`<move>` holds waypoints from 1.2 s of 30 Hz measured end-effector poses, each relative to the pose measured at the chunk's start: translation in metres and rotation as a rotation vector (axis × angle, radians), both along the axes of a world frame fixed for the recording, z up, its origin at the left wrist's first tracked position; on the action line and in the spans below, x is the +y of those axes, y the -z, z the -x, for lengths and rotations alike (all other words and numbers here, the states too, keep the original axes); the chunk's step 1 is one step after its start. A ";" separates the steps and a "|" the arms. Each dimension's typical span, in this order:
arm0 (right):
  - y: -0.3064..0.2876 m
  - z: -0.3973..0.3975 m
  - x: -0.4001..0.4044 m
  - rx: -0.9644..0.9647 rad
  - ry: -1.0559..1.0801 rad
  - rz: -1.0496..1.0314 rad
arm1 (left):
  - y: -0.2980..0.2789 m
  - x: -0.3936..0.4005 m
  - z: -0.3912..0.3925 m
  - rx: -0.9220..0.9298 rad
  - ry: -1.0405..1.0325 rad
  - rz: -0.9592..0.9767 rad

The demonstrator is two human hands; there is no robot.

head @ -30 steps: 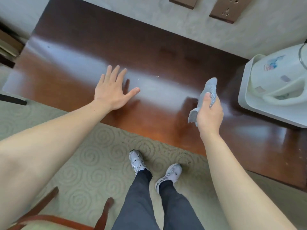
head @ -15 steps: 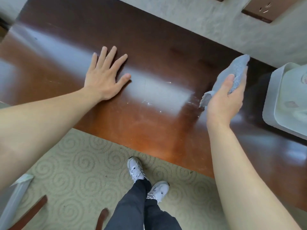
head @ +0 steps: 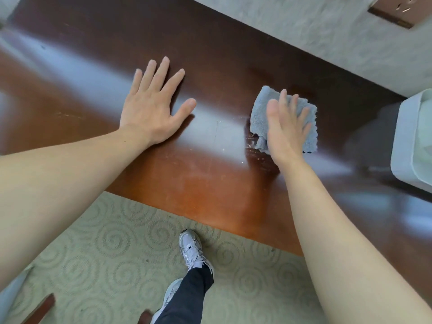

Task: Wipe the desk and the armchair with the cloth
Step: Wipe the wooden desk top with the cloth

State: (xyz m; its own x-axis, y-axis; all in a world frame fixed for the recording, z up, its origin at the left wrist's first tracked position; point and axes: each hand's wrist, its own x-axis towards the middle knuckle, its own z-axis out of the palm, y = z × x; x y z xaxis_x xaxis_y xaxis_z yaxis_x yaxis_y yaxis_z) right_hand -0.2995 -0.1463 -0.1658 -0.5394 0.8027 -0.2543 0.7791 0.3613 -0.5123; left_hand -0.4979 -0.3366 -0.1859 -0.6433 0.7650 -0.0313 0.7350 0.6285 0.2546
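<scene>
The glossy dark-brown wooden desk point(head: 210, 183) fills the upper half of the head view, with small white specks near its middle. My right hand point(head: 286, 127) presses flat on a folded grey-blue cloth point(head: 261, 115) that lies on the desk top right of centre. My left hand point(head: 154, 106) rests palm down on the desk, fingers spread, holding nothing, about a hand's width left of the cloth. Of the armchair, only reddish-brown wooden parts point(head: 44, 305) show at the bottom left.
A white tray point(head: 406, 146) stands on the desk at the right edge. A pale textured wall point(head: 315, 31) with a brown socket plate point(head: 395, 12) backs the desk. Below lie patterned beige carpet point(head: 112, 253) and my feet in white sneakers point(head: 191, 249).
My right hand has come down from holding the cloth raised in the air to pressing it flat on the desk. The left hand stays planted. The view has shifted closer and rightward.
</scene>
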 end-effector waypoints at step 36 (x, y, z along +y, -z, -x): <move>0.016 0.113 0.035 -0.263 -0.368 -0.305 | 0.003 0.003 0.003 0.048 0.037 0.080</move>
